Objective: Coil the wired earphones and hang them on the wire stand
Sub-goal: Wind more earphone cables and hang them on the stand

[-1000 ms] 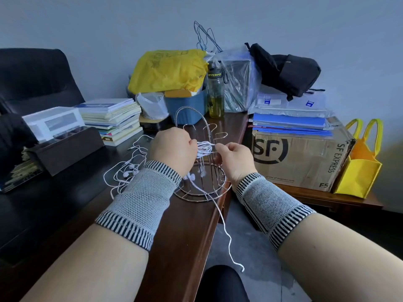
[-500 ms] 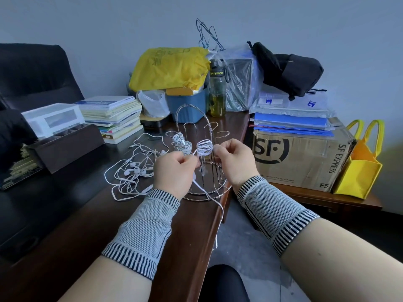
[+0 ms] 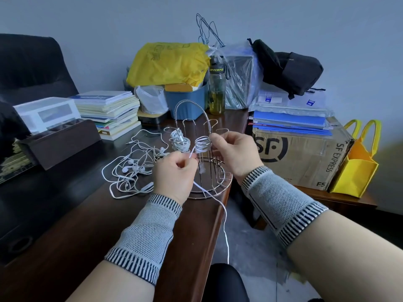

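Note:
A metal wire stand (image 3: 197, 110) with an arched handle and hook arms stands near the desk's right edge. A white earphone coil (image 3: 202, 144) sits at one of its arms, pinched by my right hand (image 3: 234, 152). My left hand (image 3: 174, 176) pinches the loose cable (image 3: 224, 225) that leads from the coil and trails down over the desk edge. A second coiled pair of earphones (image 3: 180, 141) hangs on a hook to the left. An earbud dangles under the coil inside the stand.
Several tangled white earphones (image 3: 133, 168) lie on the dark desk (image 3: 65, 214) left of the stand. Stacked books (image 3: 109, 112), a blue tub (image 3: 185, 101), a bottle (image 3: 217, 90) and bags crowd the back. A cardboard box (image 3: 303, 155) and yellow bag (image 3: 357, 171) stand right.
My left hand has dropped from in front of the coil to below it, drawing the cable down. The right hand has stayed at the coil. The second hung coil has come into sight.

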The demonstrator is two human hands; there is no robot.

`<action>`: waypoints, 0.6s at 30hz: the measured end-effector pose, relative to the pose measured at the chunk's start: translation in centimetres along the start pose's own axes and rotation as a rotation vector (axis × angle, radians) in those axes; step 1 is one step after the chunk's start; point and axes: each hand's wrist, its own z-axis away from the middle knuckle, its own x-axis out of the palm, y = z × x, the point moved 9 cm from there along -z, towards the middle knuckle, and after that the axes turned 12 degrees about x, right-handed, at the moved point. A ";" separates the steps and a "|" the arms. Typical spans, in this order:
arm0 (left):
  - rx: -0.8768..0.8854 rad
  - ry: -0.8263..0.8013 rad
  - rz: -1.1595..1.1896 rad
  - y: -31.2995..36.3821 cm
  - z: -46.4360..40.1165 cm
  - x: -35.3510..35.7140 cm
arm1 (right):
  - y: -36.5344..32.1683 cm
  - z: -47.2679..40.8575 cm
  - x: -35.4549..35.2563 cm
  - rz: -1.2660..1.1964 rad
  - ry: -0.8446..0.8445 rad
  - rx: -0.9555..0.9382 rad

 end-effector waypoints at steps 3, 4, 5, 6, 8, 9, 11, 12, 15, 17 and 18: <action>0.037 0.023 -0.006 0.3 0.2 -0.1 | 0.6 -0.7 0.2 -0.057 -0.045 0.130; 0.037 0.026 -0.006 0.2 0.2 0.0 | 0.6 -0.9 0.3 -0.055 -0.053 0.148; 0.038 0.027 -0.001 0.2 0.2 0.0 | 0.5 -0.9 0.2 -0.055 -0.050 0.161; 0.042 0.025 -0.002 0.1 0.2 0.0 | 0.5 -1.0 0.1 -0.061 -0.037 0.174; 0.068 0.019 -0.021 -0.1 0.0 0.3 | 0.7 -1.0 0.0 -0.088 -0.006 0.188; 0.084 0.025 -0.029 -0.3 0.0 0.3 | 0.9 -1.0 0.0 -0.105 0.004 0.191; 0.124 0.054 -0.047 -0.5 -0.1 0.3 | 1.2 -0.9 0.0 -0.151 0.006 0.194; 0.138 0.062 -0.071 -0.6 -0.2 0.2 | 1.4 -0.9 0.1 -0.180 -0.001 0.193; 0.200 0.105 -0.167 0.1 -0.2 -0.3 | 2.0 -0.8 0.2 -0.234 0.002 0.191; 0.233 0.160 -0.194 0.8 0.0 -0.9 | 2.3 -0.8 0.3 -0.243 0.006 0.178; 0.220 0.177 -0.191 0.9 0.1 -1.2 | 2.3 -0.8 0.3 -0.238 0.006 0.175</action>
